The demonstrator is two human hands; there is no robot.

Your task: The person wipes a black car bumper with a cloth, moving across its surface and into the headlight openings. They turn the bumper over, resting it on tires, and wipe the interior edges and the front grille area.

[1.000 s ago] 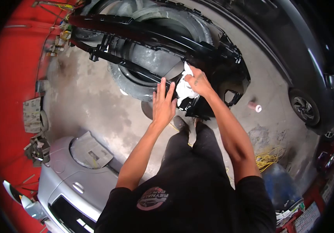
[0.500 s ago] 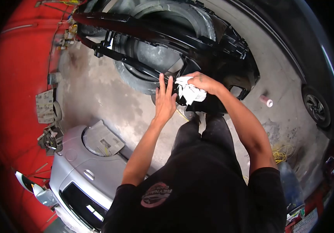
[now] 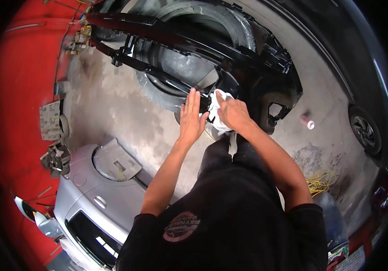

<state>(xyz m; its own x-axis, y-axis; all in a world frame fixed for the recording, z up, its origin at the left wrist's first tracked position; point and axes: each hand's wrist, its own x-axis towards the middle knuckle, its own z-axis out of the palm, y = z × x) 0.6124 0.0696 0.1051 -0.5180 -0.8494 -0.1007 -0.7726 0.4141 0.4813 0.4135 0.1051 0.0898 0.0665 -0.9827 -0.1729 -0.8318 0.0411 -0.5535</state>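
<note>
A glossy black car bumper [image 3: 266,67] lies across a stack of tyres [image 3: 189,67] in front of me. My right hand [image 3: 232,113] is closed on a crumpled white cloth [image 3: 215,110] and presses it against the bumper's near edge. My left hand [image 3: 191,118] rests flat, fingers straight and together, on the same edge just left of the cloth. Both arms reach forward from my black shirt.
A silver car's front end [image 3: 90,203] with paper masking on it sits at lower left. A red wall [image 3: 18,113] runs along the left. A dark car [image 3: 365,90] stands at the right. A small can [image 3: 307,122] and yellow cable [image 3: 320,183] lie on the concrete floor.
My right hand with the cloth has slid left and down along the bumper edge, closer to my left hand. The left hand stayed flat in place.
</note>
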